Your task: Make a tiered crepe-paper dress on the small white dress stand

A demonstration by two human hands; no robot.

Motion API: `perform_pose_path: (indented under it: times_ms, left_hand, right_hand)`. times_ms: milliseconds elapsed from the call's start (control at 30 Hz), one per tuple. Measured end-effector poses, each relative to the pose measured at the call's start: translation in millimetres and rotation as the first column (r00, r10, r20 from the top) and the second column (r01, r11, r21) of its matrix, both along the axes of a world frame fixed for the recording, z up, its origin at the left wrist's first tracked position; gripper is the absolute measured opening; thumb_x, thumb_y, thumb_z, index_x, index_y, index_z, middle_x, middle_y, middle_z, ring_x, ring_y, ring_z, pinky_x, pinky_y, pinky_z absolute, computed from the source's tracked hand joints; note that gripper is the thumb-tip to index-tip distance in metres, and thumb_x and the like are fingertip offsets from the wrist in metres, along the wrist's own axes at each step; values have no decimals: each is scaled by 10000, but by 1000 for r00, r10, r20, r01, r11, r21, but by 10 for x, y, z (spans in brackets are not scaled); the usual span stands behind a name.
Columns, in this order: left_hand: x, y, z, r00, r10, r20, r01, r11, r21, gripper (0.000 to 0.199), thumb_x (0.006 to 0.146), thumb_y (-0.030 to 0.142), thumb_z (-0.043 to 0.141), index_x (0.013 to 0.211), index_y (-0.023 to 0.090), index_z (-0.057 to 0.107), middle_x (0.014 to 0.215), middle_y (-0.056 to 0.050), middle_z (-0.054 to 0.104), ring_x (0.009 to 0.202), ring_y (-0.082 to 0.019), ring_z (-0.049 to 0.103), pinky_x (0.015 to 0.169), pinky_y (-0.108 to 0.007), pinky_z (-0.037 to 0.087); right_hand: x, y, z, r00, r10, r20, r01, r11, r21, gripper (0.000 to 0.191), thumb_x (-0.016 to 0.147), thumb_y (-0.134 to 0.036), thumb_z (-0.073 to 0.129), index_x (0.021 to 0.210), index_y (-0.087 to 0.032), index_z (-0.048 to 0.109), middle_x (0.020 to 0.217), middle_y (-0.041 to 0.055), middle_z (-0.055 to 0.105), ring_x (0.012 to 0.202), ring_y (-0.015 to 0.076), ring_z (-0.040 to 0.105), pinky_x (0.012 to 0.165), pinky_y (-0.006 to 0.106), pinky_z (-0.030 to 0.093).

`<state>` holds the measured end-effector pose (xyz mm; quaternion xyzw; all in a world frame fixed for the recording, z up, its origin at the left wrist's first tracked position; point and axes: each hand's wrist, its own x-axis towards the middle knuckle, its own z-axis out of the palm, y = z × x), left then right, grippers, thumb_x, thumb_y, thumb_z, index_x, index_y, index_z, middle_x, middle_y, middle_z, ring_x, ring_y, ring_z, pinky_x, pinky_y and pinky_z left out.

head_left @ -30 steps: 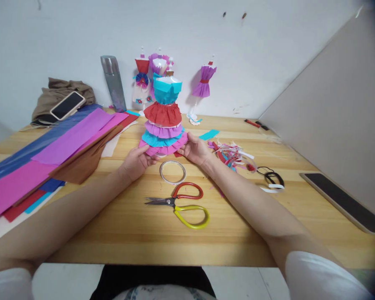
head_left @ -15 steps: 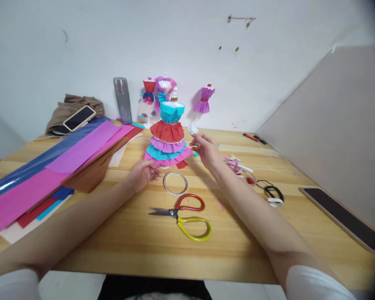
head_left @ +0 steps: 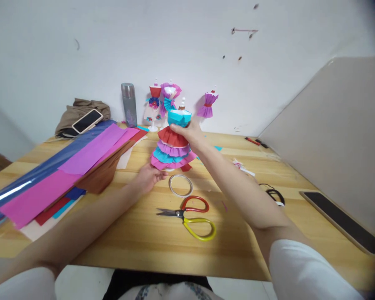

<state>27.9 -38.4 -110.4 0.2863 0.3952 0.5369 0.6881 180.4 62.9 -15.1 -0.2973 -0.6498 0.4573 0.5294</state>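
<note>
A small dress form (head_left: 174, 148) wears a tiered paper dress with a blue top, a red tier and purple, blue and pink ruffles. My right hand (head_left: 190, 132) is wrapped round its waist, the thumb across the front. Low at the left of the hem, my left hand (head_left: 150, 177) has its fingers at the base, partly under the skirt. In front of the dress lie a roll of thin tape (head_left: 181, 186) and scissors (head_left: 183, 213) with one red and one yellow handle, their blades slightly apart.
Crepe paper sheets (head_left: 65, 179) cover the left side. Behind stand a bottle (head_left: 129, 106) and dressed forms (head_left: 154, 102), with another form (head_left: 208, 104) to their right. Paper scraps (head_left: 242, 166), a black cord (head_left: 275, 196) and a dark tablet-like object (head_left: 343, 221) lie at the right.
My right hand has moved left from beside the skirt and taken hold of the dress form at the waist. My left hand stays at the hem. The camera view has shifted slightly.
</note>
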Motion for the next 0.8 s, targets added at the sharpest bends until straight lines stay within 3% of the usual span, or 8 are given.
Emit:
perform_pose_path:
  times_ms: [100, 333, 433, 500, 600, 700, 800]
  left_hand:
    - [19, -1, 20, 999, 45, 2, -45, 999, -5, 301, 619, -59, 621, 859, 117, 663, 757, -48, 714, 602, -115, 641, 594, -225, 506]
    - [6, 46, 9, 990, 124, -63, -127, 991, -45, 197, 642, -49, 588, 747, 110, 636, 676, -43, 658, 584, -106, 603, 601, -224, 503]
    - [-45, 53, -29, 972, 199, -129, -207, 977, -57, 191, 624, -48, 545, 678, 132, 575, 630, -14, 604, 541, -92, 574, 564, -216, 481]
    - [-88, 67, -60, 951, 253, -180, -266, 962, -52, 193, 611, -37, 525, 671, 145, 546, 622, 8, 571, 497, -81, 540, 512, -207, 437]
    - [-157, 132, -76, 910, 330, -252, -346, 938, -18, 174, 623, 2, 537, 696, 160, 532, 643, 23, 548, 460, -75, 497, 467, -211, 370]
    - [-219, 258, 28, 872, 387, -300, -382, 921, 77, 139, 662, 55, 596, 739, 164, 558, 674, 16, 553, 531, -98, 519, 530, -241, 405]
    - [-263, 420, 295, 854, 422, -306, -347, 898, 270, 154, 714, 134, 668, 859, 170, 636, 868, -25, 651, 826, -152, 625, 753, -274, 486]
  right_hand:
    - [-12, 87, 27, 998, -47, -47, 49, 997, 63, 411, 618, -371, 876, 940, -219, 670, 953, 12, 750, 988, 231, 667, 979, 388, 519]
    - [166, 323, 226, 959, 258, 120, -265, 963, 44, 372, 565, -256, 897, 885, -204, 714, 884, -18, 772, 880, 175, 703, 906, 327, 554]
    - [232, 430, 270, 942, 301, 147, -310, 950, 40, 322, 582, -199, 866, 862, -186, 707, 843, -35, 762, 897, 159, 711, 886, 288, 549]
    - [259, 478, 280, 948, 297, 112, -302, 952, 38, 387, 577, -151, 841, 936, -167, 697, 842, -48, 752, 907, 145, 711, 873, 263, 534]
    - [280, 514, 294, 934, 356, 35, -355, 935, -27, 655, 488, -90, 842, 1113, -170, 660, 927, -20, 763, 939, 183, 715, 866, 286, 548]
    - [274, 543, 315, 871, 491, 0, -489, 867, -93, 712, 459, -111, 822, 1142, -189, 634, 940, 12, 774, 982, 236, 719, 915, 365, 543]
    - [219, 588, 316, 808, 588, -23, -587, 804, -94, 650, 473, -181, 799, 1098, -195, 625, 925, 20, 782, 1015, 252, 713, 970, 424, 508]
